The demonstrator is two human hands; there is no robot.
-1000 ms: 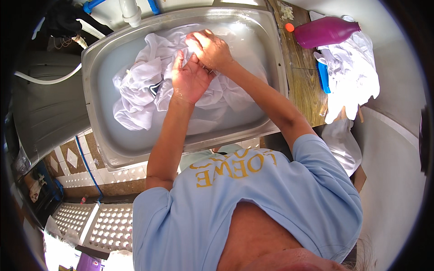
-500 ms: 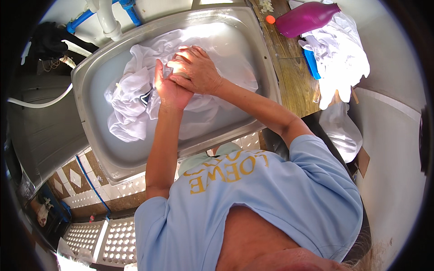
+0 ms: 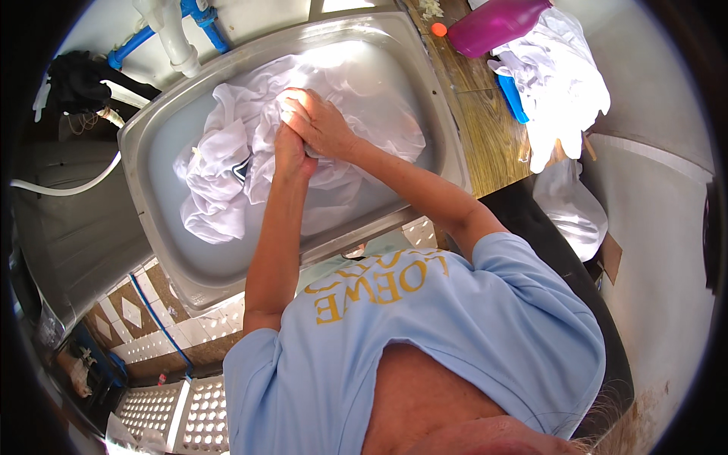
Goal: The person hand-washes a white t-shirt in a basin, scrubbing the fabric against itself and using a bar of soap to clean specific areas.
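White wet cloth (image 3: 220, 144) lies heaped and partly under cloudy water in a metal sink basin (image 3: 152, 227). One fold of it shows a dark stripe. Above the middle of the heap my two hands press together. My right hand (image 3: 322, 127) is closed over the fingers of my left hand (image 3: 291, 155), which is closed too. Whatever lies between the palms, if anything, is hidden. Both hands are right at the cloth, whose folds spread around them.
Right of the basin, a wooden counter (image 3: 485, 125) bears a purple bottle (image 3: 497, 29) on its side, an orange cap (image 3: 438, 29), a blue object (image 3: 513, 98) and a white cloth pile (image 3: 557, 76). Pipes (image 3: 176, 45) stand behind the basin. A white hose (image 3: 76, 188) curves at left.
My left hand, palm up with fingers spread before, has closed, and my right hand has wrapped over it. The cloth heap looks much the same.
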